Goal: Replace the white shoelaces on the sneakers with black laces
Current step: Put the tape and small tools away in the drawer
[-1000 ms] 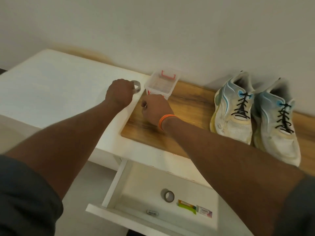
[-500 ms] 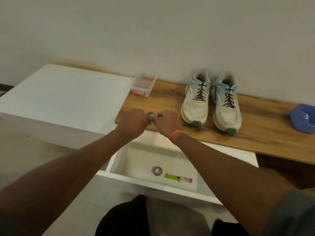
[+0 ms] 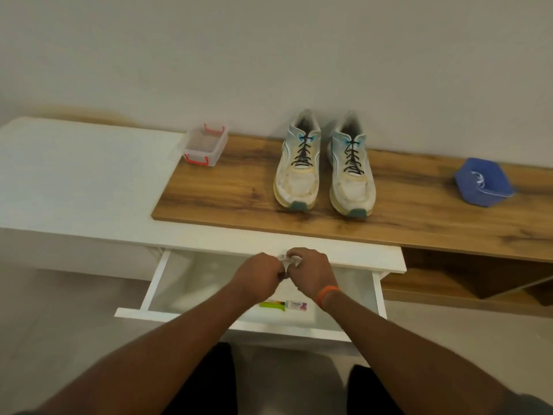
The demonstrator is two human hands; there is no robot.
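Two white and pale-blue sneakers stand side by side on the wooden shelf, toes toward me. The left sneaker and the right sneaker both carry black laces. My left hand and my right hand, the right with an orange wristband, meet above the open white drawer. Together they pinch a small pale tape roll, mostly hidden by the fingers.
A clear plastic box with red clasps sits at the shelf's left end. A blue tub holding white laces is at the far right. Green and white packets lie in the drawer. The white cabinet top stretches left.
Both hands drew back from the clear box toward me, carrying the tape roll, and now hover over the drawer. The view pulled back, showing the whole shelf and the blue tub.
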